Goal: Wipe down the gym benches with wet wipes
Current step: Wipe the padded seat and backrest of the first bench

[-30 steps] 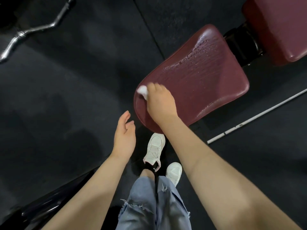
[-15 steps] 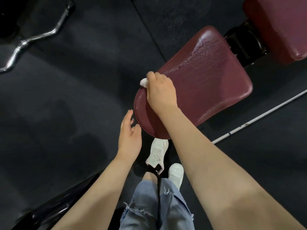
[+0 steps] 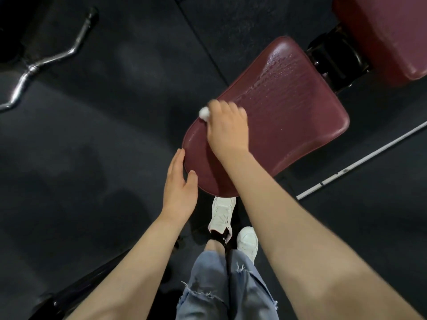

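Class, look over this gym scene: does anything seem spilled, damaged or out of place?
Mostly no. The droplets on the maroon seat pad come from the wet wipe in the right hand. The curl bar lies loose on the floor.

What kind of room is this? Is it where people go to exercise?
Most likely a gym. There is a padded maroon bench seat being wiped, a bent metal curl bar lying on the floor, and dark rubber flooring like weight rooms have.
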{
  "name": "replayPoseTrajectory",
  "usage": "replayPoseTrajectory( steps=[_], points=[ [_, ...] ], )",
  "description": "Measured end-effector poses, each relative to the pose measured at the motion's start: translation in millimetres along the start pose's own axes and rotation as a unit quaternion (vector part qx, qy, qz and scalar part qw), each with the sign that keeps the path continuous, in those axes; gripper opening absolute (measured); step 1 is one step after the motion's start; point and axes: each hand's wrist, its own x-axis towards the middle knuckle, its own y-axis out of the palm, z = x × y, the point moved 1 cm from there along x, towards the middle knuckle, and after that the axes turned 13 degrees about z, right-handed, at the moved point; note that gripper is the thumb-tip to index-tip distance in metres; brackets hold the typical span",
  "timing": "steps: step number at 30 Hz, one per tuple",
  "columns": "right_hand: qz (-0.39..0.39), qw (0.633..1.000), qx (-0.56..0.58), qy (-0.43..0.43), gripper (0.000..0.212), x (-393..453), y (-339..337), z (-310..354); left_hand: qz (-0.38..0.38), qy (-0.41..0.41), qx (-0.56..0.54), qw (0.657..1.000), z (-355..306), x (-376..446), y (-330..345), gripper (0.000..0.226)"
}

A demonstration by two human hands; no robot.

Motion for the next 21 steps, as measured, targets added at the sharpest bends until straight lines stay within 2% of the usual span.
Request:
replayPoseTrajectory(
  steps=[2,4,7,10,11,14,17,19,21],
  points=[
    [0.024,0.998,-0.041,-0.045,0.019,16.6,-3.3,4.3,-0.004,0.001,0.010,1.000,0.1,-0.4,1.5,0.058],
    [0.038,0.998,-0.036,-0.034,0.020,-5.6,-6.9,-20.1,-0.001,-0.001,0.036,0.999,-0.9,-2.7,3.9,0.060],
    [0.049,0.997,0.006,0.057,0.019,-85.1,-13.5,-71.8,0.006,0.012,0.074,0.997,-6.4,-5.6,7.4,0.065],
    [0.070,0.985,0.043,0.150,0.019,-130.9,-14.6,-90.4,0.012,0.015,0.096,0.995,-12.5,-4.3,11.0,0.068],
    [0.062,0.986,0.048,0.145,0.019,-121.4,-13.0,-87.0,0.014,0.015,0.098,0.995,-13.7,-3.9,11.7,0.068],
    [0.015,0.998,0.021,0.049,0.018,-41.8,-13.2,-56.1,0.014,0.020,0.107,0.994,-15.2,-3.3,13.0,0.068],
    [0.018,1.000,-0.019,0.003,0.016,23.5,-16.2,-24.2,0.009,0.016,0.125,0.992,-12.7,-3.0,11.9,0.068],
    [0.031,0.999,-0.018,0.006,0.018,17.6,-16.7,-27.0,-0.001,0.015,0.138,0.990,-11.6,-4.4,11.9,0.068],
    [0.028,0.999,0.003,0.042,0.017,-24.0,-19.5,-52.5,0.000,0.026,0.144,0.989,-13.7,-7.7,14.7,0.068]
  ],
)
